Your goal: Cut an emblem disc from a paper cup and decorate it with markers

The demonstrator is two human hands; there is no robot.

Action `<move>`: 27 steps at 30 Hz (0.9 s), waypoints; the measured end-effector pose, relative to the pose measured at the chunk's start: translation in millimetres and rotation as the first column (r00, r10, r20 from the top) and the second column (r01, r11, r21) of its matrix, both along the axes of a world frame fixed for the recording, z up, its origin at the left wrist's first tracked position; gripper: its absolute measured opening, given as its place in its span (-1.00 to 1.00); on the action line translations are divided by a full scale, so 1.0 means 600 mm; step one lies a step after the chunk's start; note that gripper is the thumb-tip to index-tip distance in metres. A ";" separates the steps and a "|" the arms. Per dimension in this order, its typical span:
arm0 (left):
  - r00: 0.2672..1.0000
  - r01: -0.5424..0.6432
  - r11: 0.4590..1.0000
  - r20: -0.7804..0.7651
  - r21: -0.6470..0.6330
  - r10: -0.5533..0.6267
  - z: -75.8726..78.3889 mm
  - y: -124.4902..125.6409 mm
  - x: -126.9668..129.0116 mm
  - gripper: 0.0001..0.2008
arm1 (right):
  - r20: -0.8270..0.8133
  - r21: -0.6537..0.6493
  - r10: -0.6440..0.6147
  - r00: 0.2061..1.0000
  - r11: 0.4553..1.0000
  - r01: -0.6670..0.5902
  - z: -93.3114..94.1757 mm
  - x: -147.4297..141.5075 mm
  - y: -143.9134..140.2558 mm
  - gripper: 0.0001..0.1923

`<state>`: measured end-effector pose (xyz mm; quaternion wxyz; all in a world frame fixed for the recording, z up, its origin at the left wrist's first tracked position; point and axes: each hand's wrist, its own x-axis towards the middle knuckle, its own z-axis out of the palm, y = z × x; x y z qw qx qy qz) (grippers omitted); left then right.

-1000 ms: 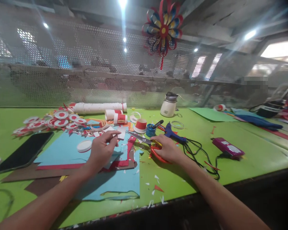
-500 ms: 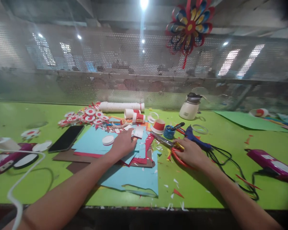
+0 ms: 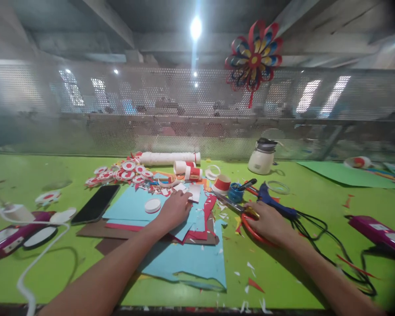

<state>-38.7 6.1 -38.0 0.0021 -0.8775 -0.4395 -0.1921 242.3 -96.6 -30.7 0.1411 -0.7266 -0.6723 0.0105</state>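
Observation:
My left hand point(image 3: 175, 208) is over a stack of light blue paper point(image 3: 128, 204), its fingers closed at the edge of a small white paper piece point(image 3: 194, 192). A round white disc point(image 3: 152, 205) lies on the blue sheet beside that wrist. My right hand point(image 3: 266, 218) is wrapped round the orange handle of a pair of scissors point(image 3: 228, 202), low over the table. The blades point left and away from me, toward a red and white paper cup point(image 3: 221, 183). Beside them stands a small blue pot point(image 3: 235, 193) with a black-handled tool across it.
A blue glue gun point(image 3: 274, 199) with a black cable lies right of the scissors. Red-and-white paper flowers point(image 3: 125, 169) are heaped behind the papers, near a white tube point(image 3: 169, 158). A phone point(image 3: 97, 204) lies left, a bottle point(image 3: 261, 157) at the back. Paper scraps litter the front.
The view has tilted up, so everything sits lower in the picture. My left hand has lowered the white piece slightly toward the blue paper. My right hand keeps hold of the scissors.

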 end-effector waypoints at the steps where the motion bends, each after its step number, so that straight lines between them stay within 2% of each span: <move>1: 1.000 0.005 1.000 0.015 -0.005 -0.005 0.001 -0.001 -0.002 -0.65 | -0.002 0.001 0.000 1.000 1.000 0.000 0.000 -0.001 0.000 -0.61; 7: 0.988 0.055 0.998 0.145 -0.028 -0.050 0.003 -0.002 -0.004 -0.51 | 0.001 0.003 -0.027 1.000 1.000 0.027 -0.004 -0.007 0.000 -0.61; 13: 0.953 0.134 0.991 0.275 0.000 -0.129 0.002 -0.001 -0.002 -0.53 | 0.013 0.020 -0.044 0.999 0.999 0.043 -0.007 -0.008 0.001 -0.61; 21: 0.883 0.223 0.972 0.406 0.079 -0.236 0.022 -0.021 0.003 -0.54 | 0.019 0.040 -0.060 0.998 0.997 0.059 -0.007 -0.008 0.002 -0.58; 27: 0.794 0.302 0.939 0.500 0.167 -0.344 0.021 -0.029 0.009 -0.50 | 0.023 0.041 -0.060 0.998 0.997 0.059 -0.006 -0.007 0.001 -0.57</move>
